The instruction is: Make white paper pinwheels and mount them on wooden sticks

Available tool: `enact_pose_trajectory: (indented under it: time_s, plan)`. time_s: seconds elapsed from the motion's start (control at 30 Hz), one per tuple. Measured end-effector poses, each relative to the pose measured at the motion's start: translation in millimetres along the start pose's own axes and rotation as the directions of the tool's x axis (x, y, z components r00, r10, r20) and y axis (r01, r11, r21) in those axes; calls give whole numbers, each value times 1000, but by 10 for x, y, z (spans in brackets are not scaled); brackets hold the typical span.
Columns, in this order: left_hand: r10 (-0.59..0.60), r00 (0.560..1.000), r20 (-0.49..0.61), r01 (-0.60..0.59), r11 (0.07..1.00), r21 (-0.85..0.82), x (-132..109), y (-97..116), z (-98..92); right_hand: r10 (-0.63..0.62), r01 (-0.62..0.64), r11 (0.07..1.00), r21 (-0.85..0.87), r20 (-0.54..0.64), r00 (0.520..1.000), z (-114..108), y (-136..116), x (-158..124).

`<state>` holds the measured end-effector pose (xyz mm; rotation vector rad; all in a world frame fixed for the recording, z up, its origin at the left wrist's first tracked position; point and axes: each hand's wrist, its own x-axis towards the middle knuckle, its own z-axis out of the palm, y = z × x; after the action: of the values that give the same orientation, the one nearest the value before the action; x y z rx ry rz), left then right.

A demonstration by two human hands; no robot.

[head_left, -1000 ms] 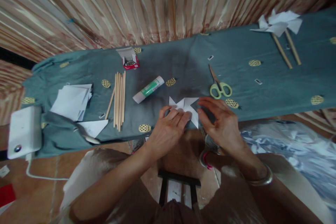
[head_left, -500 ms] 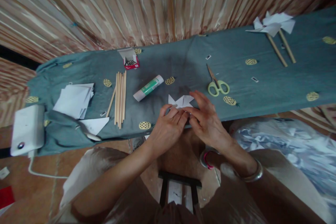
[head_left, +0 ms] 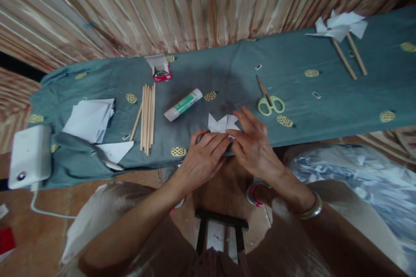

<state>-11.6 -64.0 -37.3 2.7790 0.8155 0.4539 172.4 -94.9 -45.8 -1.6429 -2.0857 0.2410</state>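
A white folded paper pinwheel (head_left: 222, 124) lies at the near edge of the cloth-covered table, its pointed blades facing away from me. My left hand (head_left: 205, 152) is closed over its near left part, fingers pressed together on the paper. From the other side, my right hand (head_left: 255, 145) pinches the near right edge between thumb and finger, while its upper fingers stretch over the right blade. The pinwheel's near part is hidden under my fingers. Just beyond my right hand lie scissors (head_left: 270, 103) with light green handles. A glue stick (head_left: 183, 104) rests beyond my left hand.
Wooden sticks (head_left: 148, 119) lie left of the glue stick, below an open red box (head_left: 161, 74) of small metal pieces. Farther left are stacked white papers (head_left: 89, 120) and a white device (head_left: 30, 156) with a cable. Two finished pinwheels (head_left: 341, 28) lie far right; a plastic bag (head_left: 354, 186) sits below.
My left fingers have straightened and flattened a little over the pinwheel's near edge. My right hand has hardly moved. The view has shifted slightly.
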Motion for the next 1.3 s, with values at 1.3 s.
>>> enact_pose_trajectory:
  time_s: [1.3]
  plan:
    - [-550, 641, 535, 184, -567, -803, 272, 28, -129, -85, 89, 996, 6, -233, 969, 70, -80, 154]
